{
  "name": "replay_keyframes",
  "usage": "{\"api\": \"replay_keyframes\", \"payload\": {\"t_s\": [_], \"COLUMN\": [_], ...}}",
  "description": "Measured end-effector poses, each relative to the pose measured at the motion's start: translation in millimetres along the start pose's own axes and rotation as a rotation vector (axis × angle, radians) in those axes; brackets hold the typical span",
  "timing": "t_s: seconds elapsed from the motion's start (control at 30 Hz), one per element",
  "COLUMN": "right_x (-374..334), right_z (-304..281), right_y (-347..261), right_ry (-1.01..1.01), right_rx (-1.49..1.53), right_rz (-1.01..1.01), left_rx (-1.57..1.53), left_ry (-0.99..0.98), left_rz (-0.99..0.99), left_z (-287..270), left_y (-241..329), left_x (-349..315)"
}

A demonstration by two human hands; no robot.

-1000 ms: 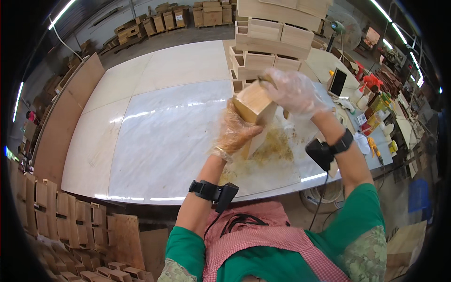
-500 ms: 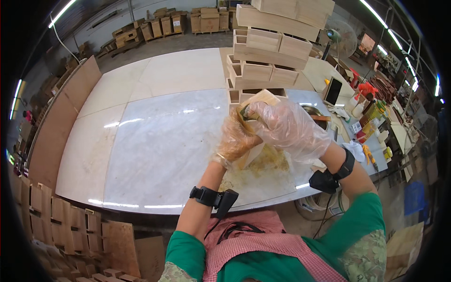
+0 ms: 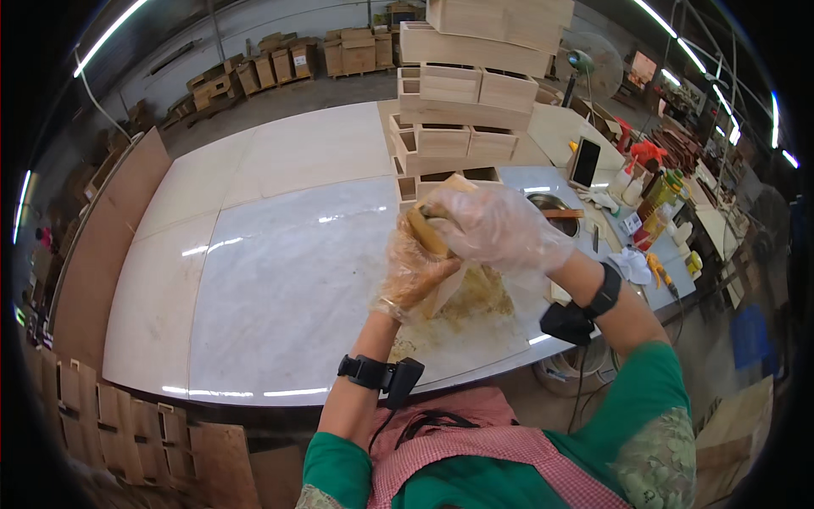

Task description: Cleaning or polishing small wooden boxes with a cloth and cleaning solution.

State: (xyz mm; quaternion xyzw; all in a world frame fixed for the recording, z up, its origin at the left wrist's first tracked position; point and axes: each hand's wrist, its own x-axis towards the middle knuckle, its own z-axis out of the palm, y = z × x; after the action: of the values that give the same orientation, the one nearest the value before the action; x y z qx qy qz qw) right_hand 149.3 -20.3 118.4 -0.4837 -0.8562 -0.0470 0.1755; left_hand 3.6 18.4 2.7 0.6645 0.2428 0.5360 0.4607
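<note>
While my left hand (image 3: 415,267), in a thin plastic glove, grips a small wooden box (image 3: 441,254) from below, my gloved right hand (image 3: 496,227) closes over its top. I hold the box above sawdust (image 3: 475,297) on the marble table (image 3: 280,288), before stacked wooden boxes (image 3: 466,136).

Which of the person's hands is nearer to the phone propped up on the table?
The right. The right hand grips the small wooden box on the side facing the phone; the left hand holds the box lower, farther away.
</note>
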Motion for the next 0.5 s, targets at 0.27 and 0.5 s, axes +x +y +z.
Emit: {"api": "replay_keyframes", "payload": {"t_s": [0.27,0.5], "right_x": [5,-26], "right_z": [2,15], "right_y": [34,-8], "right_ry": [0.159,0.226], "right_rx": [0.033,0.119], "right_rz": [0.283,-0.015], "left_rx": [0.065,0.058], "left_ry": [0.071,0.064], "left_rz": [-0.001,0.069], "left_z": [-1,-3], "left_y": [3,-6], "left_x": [-2,2]}}
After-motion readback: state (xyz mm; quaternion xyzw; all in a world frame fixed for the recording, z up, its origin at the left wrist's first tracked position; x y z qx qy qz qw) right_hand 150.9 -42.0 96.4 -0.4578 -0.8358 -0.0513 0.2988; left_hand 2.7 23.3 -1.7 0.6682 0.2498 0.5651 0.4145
